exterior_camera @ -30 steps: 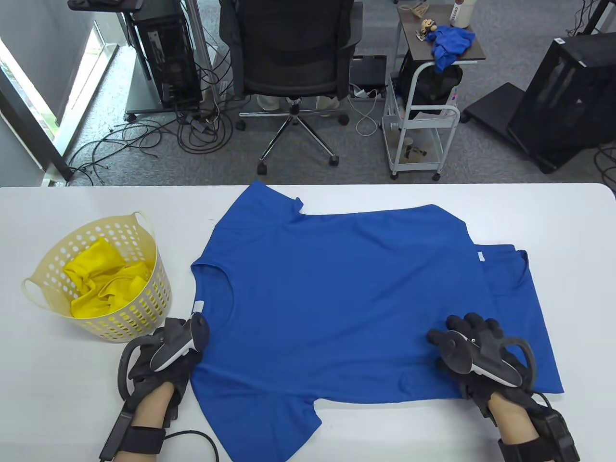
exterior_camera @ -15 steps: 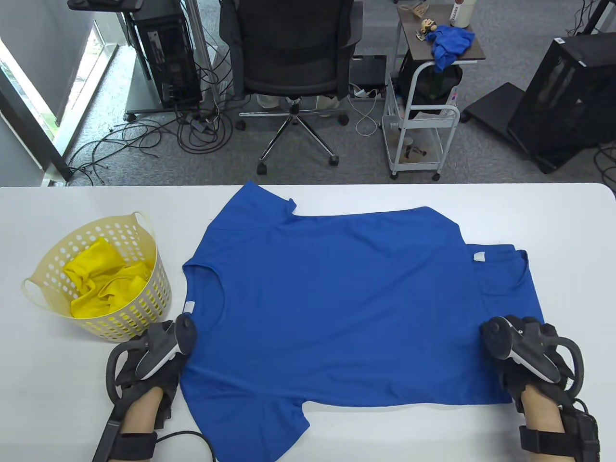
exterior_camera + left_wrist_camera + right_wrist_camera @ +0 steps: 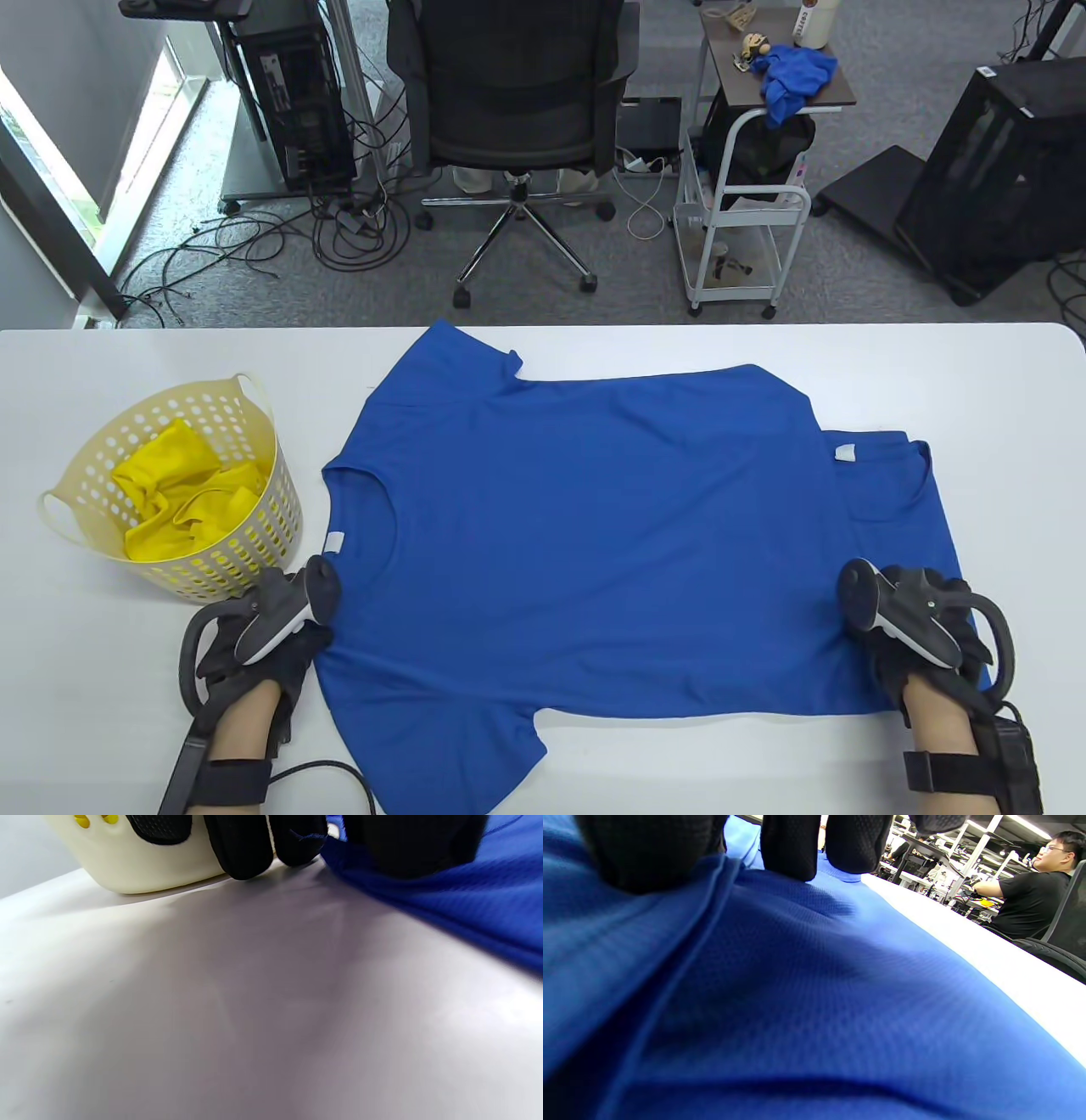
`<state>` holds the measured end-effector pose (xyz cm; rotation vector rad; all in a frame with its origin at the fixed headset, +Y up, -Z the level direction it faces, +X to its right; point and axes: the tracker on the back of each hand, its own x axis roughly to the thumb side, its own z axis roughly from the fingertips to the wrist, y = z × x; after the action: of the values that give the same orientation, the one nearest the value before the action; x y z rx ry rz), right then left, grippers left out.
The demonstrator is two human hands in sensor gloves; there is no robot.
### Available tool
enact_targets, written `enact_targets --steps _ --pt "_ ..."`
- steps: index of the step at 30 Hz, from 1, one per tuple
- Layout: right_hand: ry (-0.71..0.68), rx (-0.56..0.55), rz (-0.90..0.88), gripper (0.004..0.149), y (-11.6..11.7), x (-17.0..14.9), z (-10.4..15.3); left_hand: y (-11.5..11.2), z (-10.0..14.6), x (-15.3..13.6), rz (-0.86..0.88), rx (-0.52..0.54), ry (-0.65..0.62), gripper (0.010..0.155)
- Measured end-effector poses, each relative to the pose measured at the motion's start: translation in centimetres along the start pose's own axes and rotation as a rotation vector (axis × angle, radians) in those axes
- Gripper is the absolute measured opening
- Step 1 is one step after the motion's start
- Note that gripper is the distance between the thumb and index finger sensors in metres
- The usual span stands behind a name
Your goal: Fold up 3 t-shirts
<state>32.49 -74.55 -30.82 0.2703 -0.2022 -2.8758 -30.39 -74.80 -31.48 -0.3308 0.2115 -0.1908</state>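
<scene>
Lying flat, blue t-shirt (image 3: 594,526) (neck leftward), each hand's grip on its edge unclear.

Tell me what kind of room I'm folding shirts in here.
Likely an office or lab workspace: an office chair and computer tower stand behind the white table, with loose cables on grey carpet and a seated coworker.

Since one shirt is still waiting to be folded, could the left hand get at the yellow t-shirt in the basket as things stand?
Probably yes: the left hand rests beside the open-topped basket, with the yellow t-shirt uncovered.
</scene>
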Motion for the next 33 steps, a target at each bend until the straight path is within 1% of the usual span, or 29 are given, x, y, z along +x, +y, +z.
enact_targets --steps 3,7,9,11,12,14,15,17,18,19,20,21,22,23,24,25,26,27,28,29,30,32,33 --pt "0.011 -0.024 -0.016 0.040 0.1 0.0 0.0 0.0 -0.1 0.1 0.001 0.040 0.012 0.046" --pt "0.008 -0.065 0.025 0.038 0.0 0.4 0.2 0.0 -0.1 0.0 0.017 0.065 0.020 0.040" --pt "0.015 -0.111 0.052 0.037 -0.5 0.3 0.5 0.0 -0.1 -0.2 0.021 0.066 0.021 0.039" --pt "0.030 -0.146 0.027 0.037 -1.3 -0.3 0.8 0.2 0.0 -0.6 0.023 0.064 0.033 0.039" --pt "0.033 -0.144 0.004 0.037 -1.4 -0.6 0.9 0.2 0.0 -0.8 0.032 0.067 0.036 0.040" --pt "0.038 -0.096 -0.007 0.037 -1.3 -0.9 0.7 0.5 0.2 -1.1 0.060 0.076 0.040 0.040" --pt "0.048 -0.096 -0.008 0.037 -1.5 -1.1 0.7 1.0 0.5 -1.2 0.075 0.094 0.047 0.040" --pt "0.092 -0.227 -0.066 0.037 -2.9 -1.7 1.2 2.3 1.4 -1.3 0.112 0.188 0.051 0.041" --pt "0.149 -0.391 -0.128 0.038 -4.2 -2.2 2.1 3.5 2.3 -1.4 0.149 0.294 0.052 0.041" --pt "0.201 -0.544 -0.188 0.038 -5.2 -2.7 3.1 4.5 3.5 -1.5 0.197 0.434 0.049 0.042" --pt "0.227 -0.620 -0.210 0.038 -5.7 -2.9 3.7 4.9 4.2 -1.6 0.225 0.512 0.044 0.041" --pt "0.264 -0.718 -0.194 0.038 -6.4 -3.3 4.6 5.4 5.1 -1.6 0.255 0.624 0.028 0.041" --pt "0.265 -0.722 -0.153 0.038 -6.6 -3.5 4.8 5.6 5.5 -1.6 0.244 0.656 0.025 0.041" --pt "0.243 -0.648 -0.109 0.038 -6.2 -3.6 4.5 5.5 5.6 -1.7 0.202 0.634 0.030 0.041" --pt "0.197 -0.527 -0.088 0.038 -5.4 -3.5 3.9 5.1 5.3 -1.6 0.154 0.568 0.021 0.041" --pt "0.164 -0.448 -0.082 0.037 -5.1 -3.4 3.5 4.7 4.9 -1.6 0.128 0.487 0.008 0.041" --pt "0.081 -0.173 -0.060 0.037 -3.9 -3.0 2.4 3.9 4.1 -1.4 0.094 0.306 -0.004 0.041" --pt "0.039 0.021 -0.045 0.037 -3.1 -2.8 1.8 3.1 3.6 -1.3 0.074 0.128 -0.008 0.042" --pt "0.037 0.113 -0.033 0.039 -2.5 -2.7 1.7 2.6 3.3 -1.3 0.077 0.084 -0.027 0.043" --pt "0.016 0.129 -0.039 0.040 -2.3 -2.6 1.5 2.2 3.0 -1.3 0.091 0.093 -0.041 0.045" --pt "0.007 0.104 -0.065 0.045 -2.2 -2.7 1.5 2.1 2.9 -1.3 0.096 0.091 -0.038 0.048" --pt "0.007 0.000 -0.171 0.051 -2.8 -3.0 1.7 2.0 2.8 -0.9 0.098 0.101 -0.028 0.049" --pt "0.008 -0.039 -0.190 0.053 -2.9 -3.0 1.8 1.9 2.7 -0.6 0.089 0.102 -0.031 0.050"
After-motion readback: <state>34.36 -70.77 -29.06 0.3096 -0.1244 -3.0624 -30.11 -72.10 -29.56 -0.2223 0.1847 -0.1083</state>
